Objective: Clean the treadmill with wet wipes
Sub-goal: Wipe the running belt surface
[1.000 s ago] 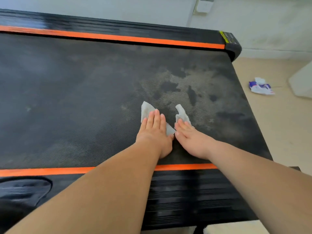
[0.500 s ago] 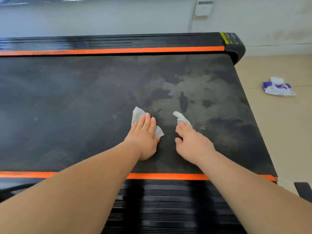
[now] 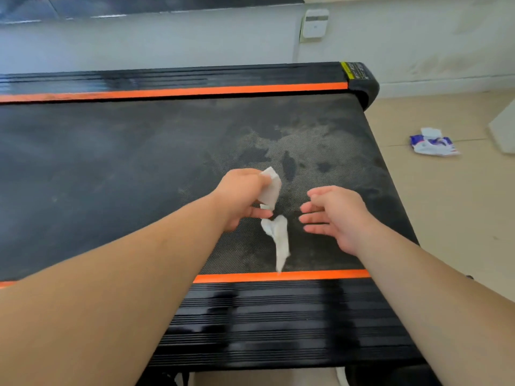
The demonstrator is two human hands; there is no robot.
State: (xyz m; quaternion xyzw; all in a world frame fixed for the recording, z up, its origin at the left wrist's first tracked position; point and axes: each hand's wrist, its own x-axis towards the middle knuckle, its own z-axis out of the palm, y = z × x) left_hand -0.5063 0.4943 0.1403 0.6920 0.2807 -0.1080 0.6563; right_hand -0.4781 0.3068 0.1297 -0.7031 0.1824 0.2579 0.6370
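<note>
- The ribbed side rail (image 3: 278,324) along the near edge of the belt (image 3: 111,176) is marked with wet-looking streaks
- Above the near part of the belt a wet wipe (image 3: 270,190) is gripped by the left hand (image 3: 242,199), fingers and thumb clamped on its bunched top, and a twisted tail is left hanging toward the belt's near edge; whether one wipe or two is held cannot be told
- Just right of the wipe, over the belt, the right hand (image 3: 337,215) is held empty, fingers straight and apart, aimed at the wipe
- A regrip between wiping passes is judged to be in hand
- Farther across the belt, toward its right end, a grey dusty patch (image 3: 306,151) is left uncleaned; for the next move the wipe probably needs to be refolded with both hands and pressed flat there
- On the floor beyond the belt's right end a pack of wipes (image 3: 433,144) is lying, should a fresh one be needed
</note>
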